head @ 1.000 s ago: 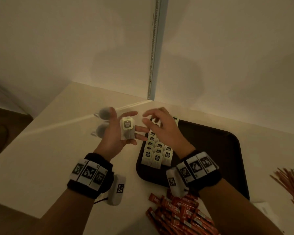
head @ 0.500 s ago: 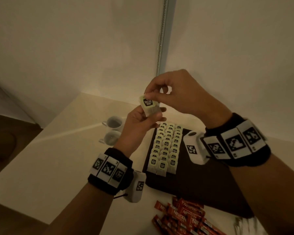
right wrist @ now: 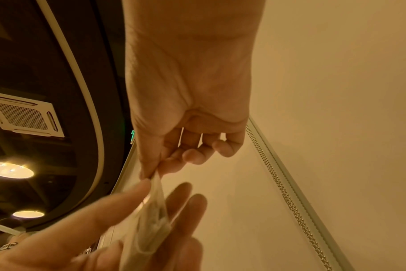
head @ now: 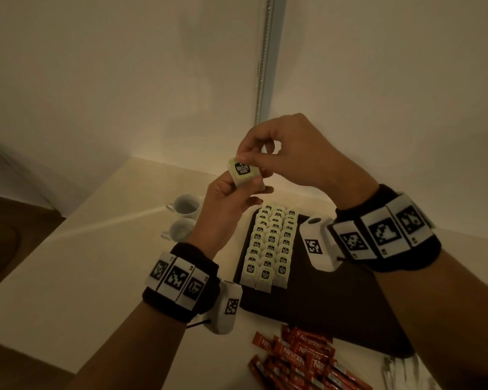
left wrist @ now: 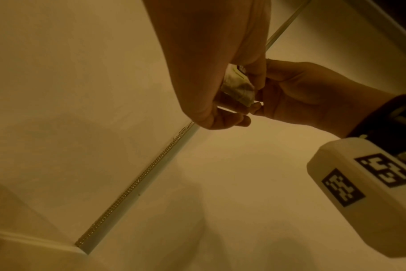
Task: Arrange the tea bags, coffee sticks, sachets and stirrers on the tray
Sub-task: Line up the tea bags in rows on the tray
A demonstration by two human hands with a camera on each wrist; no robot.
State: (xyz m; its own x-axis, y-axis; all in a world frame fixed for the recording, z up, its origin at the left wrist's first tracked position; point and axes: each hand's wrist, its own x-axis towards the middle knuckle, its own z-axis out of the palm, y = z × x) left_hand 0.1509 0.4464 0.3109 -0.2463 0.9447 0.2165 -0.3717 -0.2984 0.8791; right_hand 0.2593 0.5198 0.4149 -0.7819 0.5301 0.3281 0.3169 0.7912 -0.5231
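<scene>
A pale tea bag (head: 244, 175) with a dark label is held up in the air above the table by both hands. My left hand (head: 237, 190) grips its lower part between thumb and fingers. My right hand (head: 254, 159) pinches its top edge from above. The right wrist view shows the tea bag (right wrist: 153, 216) between the left fingers (right wrist: 118, 201), pinched at its top by my right hand (right wrist: 151, 174). A dark tray (head: 335, 299) lies on the table with three neat rows of tea bags (head: 271, 243) along its left side. Red coffee sticks (head: 302, 358) lie in a heap before the tray.
Two white cups (head: 185, 218) stand on the pale table (head: 82, 263) left of the tray. White sachets (head: 400, 370) show blurred at the bottom right. The table sits in a wall corner with a bead chain (head: 262, 60) hanging there.
Both hands rose from just above the tray to well over the table, carrying the tea bag. The right hand, free a second ago, now pinches its top.
</scene>
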